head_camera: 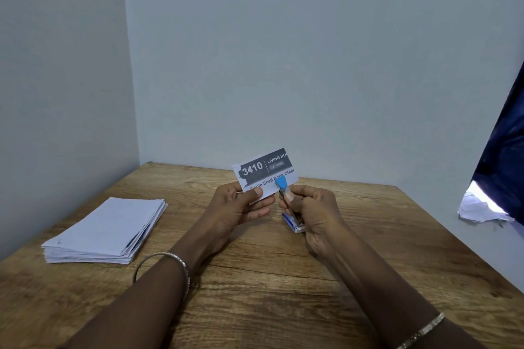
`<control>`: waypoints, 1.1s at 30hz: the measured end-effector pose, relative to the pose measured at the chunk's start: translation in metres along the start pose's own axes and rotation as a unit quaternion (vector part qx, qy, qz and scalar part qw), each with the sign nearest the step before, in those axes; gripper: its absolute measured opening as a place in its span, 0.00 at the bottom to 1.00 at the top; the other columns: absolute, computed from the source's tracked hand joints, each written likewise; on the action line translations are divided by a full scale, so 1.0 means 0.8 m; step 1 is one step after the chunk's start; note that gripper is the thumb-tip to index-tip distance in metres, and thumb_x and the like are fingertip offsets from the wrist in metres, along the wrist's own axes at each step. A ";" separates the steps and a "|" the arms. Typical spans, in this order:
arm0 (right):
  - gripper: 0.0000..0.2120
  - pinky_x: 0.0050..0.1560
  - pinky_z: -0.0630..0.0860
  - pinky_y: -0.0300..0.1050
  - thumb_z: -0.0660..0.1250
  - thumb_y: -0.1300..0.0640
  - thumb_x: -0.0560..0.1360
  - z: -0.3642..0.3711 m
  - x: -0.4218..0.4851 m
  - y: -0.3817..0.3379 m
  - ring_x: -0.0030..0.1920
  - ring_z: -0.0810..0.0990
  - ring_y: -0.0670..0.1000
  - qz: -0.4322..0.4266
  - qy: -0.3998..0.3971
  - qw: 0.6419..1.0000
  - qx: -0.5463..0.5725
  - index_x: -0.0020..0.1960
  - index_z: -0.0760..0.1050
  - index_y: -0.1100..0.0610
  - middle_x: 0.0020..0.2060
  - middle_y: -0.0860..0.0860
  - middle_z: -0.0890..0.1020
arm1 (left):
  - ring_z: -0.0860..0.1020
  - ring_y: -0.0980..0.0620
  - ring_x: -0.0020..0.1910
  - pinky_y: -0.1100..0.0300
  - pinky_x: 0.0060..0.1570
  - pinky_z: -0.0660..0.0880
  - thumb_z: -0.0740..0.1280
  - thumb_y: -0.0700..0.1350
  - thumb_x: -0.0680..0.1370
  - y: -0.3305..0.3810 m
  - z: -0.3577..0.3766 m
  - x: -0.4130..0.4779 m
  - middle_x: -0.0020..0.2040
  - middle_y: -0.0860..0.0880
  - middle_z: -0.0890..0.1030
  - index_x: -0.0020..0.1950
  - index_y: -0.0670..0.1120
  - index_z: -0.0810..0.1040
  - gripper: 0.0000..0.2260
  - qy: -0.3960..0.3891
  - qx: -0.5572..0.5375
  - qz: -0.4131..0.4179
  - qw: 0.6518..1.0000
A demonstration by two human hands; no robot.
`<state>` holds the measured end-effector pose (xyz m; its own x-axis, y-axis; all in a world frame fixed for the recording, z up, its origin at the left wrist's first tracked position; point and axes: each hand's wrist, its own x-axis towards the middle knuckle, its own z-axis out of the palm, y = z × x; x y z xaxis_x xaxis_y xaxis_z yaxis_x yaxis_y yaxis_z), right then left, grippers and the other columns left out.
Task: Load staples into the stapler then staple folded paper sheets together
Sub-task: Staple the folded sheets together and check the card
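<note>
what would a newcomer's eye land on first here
The eye lands on the printed paper marked 3410, pinched by the left hand above the middle of the wooden table. Beside it the right hand grips a stapler whose blue tip overlaps the paper's lower edge. A stack of folded sheets lies on the table's left side.

A wooden table [255,292] stands in a wall corner. A stack of folded paper sheets [105,231] lies at its left side, and a small blue-and-white box [293,224] lies near the middle.
</note>
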<state>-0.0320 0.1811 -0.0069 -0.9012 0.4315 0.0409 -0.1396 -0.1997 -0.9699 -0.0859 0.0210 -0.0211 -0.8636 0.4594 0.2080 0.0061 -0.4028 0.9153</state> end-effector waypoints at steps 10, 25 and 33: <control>0.12 0.60 0.81 0.51 0.68 0.70 0.77 -0.009 0.008 -0.002 0.45 0.87 0.49 0.018 -0.053 0.998 0.008 0.60 0.81 0.66 0.42 0.56 0.88 | 0.86 0.45 0.53 0.59 0.45 0.83 0.67 0.36 0.80 0.003 -0.011 0.004 0.54 0.41 0.87 0.59 0.40 0.81 0.08 0.031 -0.019 0.014 0.999; 0.11 0.56 0.82 0.47 0.70 0.68 0.77 -0.013 0.012 0.000 0.45 0.87 0.49 0.018 -0.061 0.998 0.023 0.59 0.81 0.64 0.43 0.56 0.89 | 0.87 0.45 0.51 0.57 0.48 0.84 0.67 0.35 0.80 0.003 -0.005 0.003 0.53 0.41 0.87 0.58 0.39 0.81 0.08 0.036 -0.006 0.008 0.999; 0.11 0.48 0.83 0.42 0.70 0.68 0.76 -0.013 0.009 0.000 0.41 0.87 0.47 0.013 -0.055 0.998 0.017 0.58 0.81 0.65 0.40 0.55 0.89 | 0.87 0.45 0.52 0.58 0.47 0.84 0.67 0.35 0.80 0.001 -0.007 0.003 0.53 0.41 0.87 0.59 0.39 0.81 0.08 0.027 -0.005 0.009 1.000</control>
<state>-0.0344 0.1931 -0.0091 -0.9440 0.3272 0.0435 -0.1276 -0.2401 -0.9623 -0.0905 0.0177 -0.0216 -0.8891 0.4091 0.2050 0.0170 -0.4183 0.9082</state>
